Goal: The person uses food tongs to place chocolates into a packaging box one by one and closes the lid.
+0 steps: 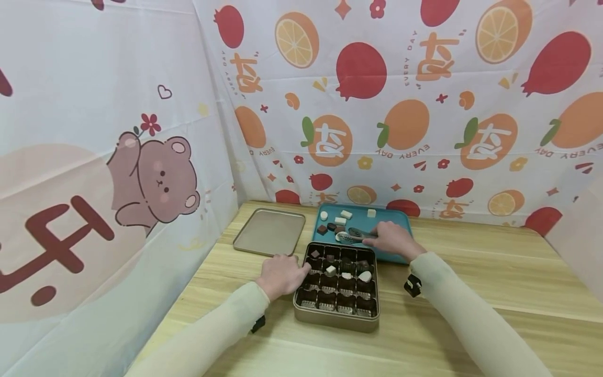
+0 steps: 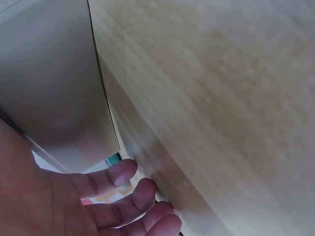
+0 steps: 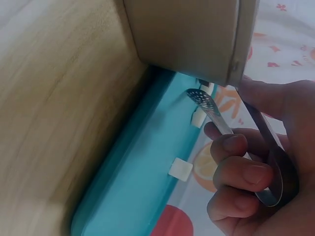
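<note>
My right hand (image 1: 394, 240) grips a pair of metal tongs (image 3: 278, 184) with perforated heads. The tongs' spread ends are at the white and dark chocolates (image 1: 340, 229) on the blue tray (image 1: 391, 215); one white piece sits right by the lower head. In the right wrist view the box hides one tong end. My left hand (image 1: 282, 275) rests at the left side of a square tin box (image 1: 336, 320), thumb at its rim, the other fingers loosely bent beside the wall (image 2: 54, 83). Its dark divided insert (image 1: 346, 301) holds dark pieces in the far row and white ones in the second.
A flat tan lid (image 1: 269, 231) lies on the wooden table (image 1: 452, 272), left of the blue tray. Printed cloth (image 1: 358, 110) hangs behind the table and along its left side. A white block (image 1: 371, 213) sits near the blue tray's far edge.
</note>
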Motion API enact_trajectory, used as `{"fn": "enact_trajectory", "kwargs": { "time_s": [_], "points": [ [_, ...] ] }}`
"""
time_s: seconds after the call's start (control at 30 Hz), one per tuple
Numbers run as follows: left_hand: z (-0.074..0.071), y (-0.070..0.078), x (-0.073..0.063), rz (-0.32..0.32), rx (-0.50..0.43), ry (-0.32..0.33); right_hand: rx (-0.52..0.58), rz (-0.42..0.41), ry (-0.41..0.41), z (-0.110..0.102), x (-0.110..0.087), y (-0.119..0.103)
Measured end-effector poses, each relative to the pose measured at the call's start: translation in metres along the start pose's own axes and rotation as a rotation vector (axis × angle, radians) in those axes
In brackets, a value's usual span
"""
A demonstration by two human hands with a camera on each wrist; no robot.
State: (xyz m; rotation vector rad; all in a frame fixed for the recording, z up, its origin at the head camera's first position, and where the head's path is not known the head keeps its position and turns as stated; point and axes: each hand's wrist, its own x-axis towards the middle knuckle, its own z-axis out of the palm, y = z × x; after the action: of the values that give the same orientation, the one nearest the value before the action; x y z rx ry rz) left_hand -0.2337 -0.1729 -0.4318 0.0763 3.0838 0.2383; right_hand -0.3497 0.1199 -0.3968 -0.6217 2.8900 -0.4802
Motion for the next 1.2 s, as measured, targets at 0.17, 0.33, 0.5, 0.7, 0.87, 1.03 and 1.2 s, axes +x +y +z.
{"fn": "enact_trajectory", "kwargs": {
  "time_s": [0.17, 0.33, 0.5, 0.7, 0.87, 1.03, 1.2],
  "points": [
    [0.003, 0.002, 0.0, 0.005, 0.0, 0.003, 0.025, 0.026, -0.013, 0.002, 0.002, -0.002],
    [0.004, 0.002, 0.001, 0.001, -0.002, 0.007, 0.044, -0.008, -0.01, 0.001, 0.0, -0.002],
    [0.004, 0.003, 0.001, 0.003, -0.005, 0.006, 0.044, -0.042, 0.015, 0.001, -0.003, 0.001],
    [0.002, 0.003, 0.0, 0.006, -0.004, -0.001, 0.061, -0.063, 0.05, -0.007, -0.014, 0.001],
    [0.0, 0.003, 0.0, 0.008, -0.005, -0.004, 0.067, -0.11, 0.063, -0.017, -0.028, -0.009],
    [0.0, 0.0, 0.001, 0.013, -0.009, 0.0, 0.071, -0.186, 0.047, -0.024, -0.046, -0.03],
    [0.001, -0.002, 0.001, 0.011, -0.019, 0.011, 0.055, -0.253, 0.034, -0.018, -0.058, -0.054]
  ]
}}
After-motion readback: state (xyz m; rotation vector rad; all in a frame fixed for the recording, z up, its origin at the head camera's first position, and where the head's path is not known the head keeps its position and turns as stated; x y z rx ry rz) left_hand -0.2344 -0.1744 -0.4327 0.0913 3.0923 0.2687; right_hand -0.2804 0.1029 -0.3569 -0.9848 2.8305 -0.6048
